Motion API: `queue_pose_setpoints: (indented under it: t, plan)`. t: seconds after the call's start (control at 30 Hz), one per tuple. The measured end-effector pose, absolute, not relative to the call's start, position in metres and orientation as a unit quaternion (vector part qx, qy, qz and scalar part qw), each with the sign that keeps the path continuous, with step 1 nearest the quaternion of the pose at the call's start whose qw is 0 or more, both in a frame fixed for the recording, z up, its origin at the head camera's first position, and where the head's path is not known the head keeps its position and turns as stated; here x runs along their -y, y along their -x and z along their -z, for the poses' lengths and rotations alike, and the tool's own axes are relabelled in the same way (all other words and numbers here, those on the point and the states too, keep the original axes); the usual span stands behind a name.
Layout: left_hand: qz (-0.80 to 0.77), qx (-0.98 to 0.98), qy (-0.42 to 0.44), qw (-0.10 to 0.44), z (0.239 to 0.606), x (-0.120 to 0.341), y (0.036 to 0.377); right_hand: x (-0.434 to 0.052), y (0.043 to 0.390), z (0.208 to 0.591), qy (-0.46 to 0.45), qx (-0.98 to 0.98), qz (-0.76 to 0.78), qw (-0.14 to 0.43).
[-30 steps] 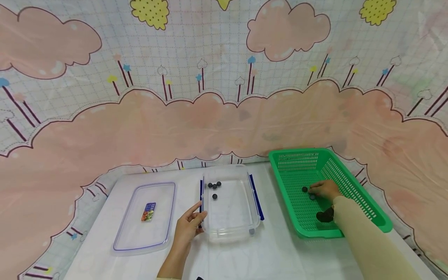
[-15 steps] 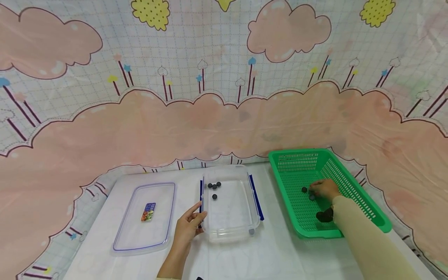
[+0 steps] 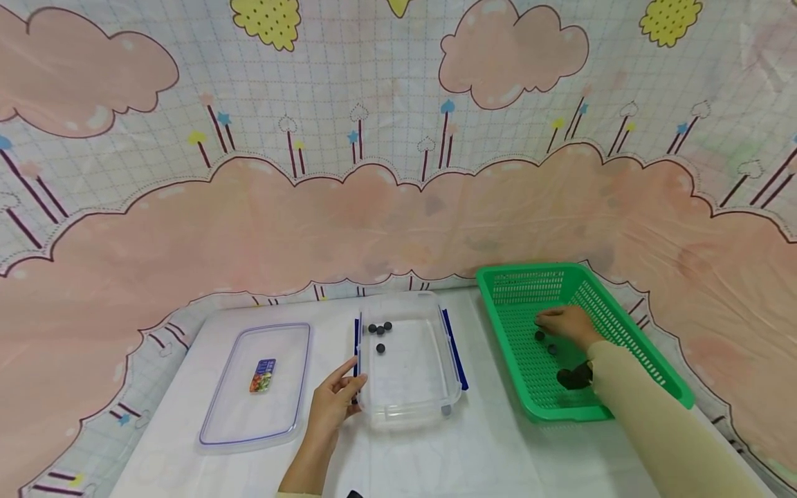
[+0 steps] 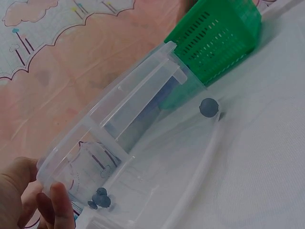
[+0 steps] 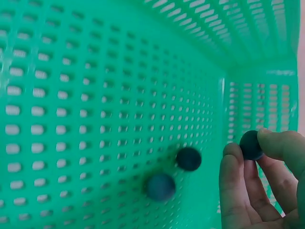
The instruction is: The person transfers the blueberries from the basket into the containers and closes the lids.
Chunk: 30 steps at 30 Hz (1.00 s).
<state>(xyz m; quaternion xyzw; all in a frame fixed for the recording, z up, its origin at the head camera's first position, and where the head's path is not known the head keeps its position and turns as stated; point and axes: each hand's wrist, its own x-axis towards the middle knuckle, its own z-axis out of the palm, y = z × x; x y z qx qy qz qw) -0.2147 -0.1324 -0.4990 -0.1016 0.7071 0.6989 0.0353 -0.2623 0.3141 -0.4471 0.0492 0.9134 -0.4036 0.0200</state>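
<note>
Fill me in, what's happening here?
A person's right hand pinches a small dark ball inside the green basket, where two more balls lie loose. The left hand rests on the near left corner of the clear plastic container, which holds four balls. The container's lid lies flat to the left on the table.
</note>
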Motion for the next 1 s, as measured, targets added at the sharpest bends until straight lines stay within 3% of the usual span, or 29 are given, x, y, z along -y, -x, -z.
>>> queue_pose_setpoints:
  t: [1.0]
  plan:
    - [-0.696,-0.709,0.103,0.035,0.498,0.132,0.215,-0.249,0.276,0.42,0.026,-0.867,0.497,0.014]
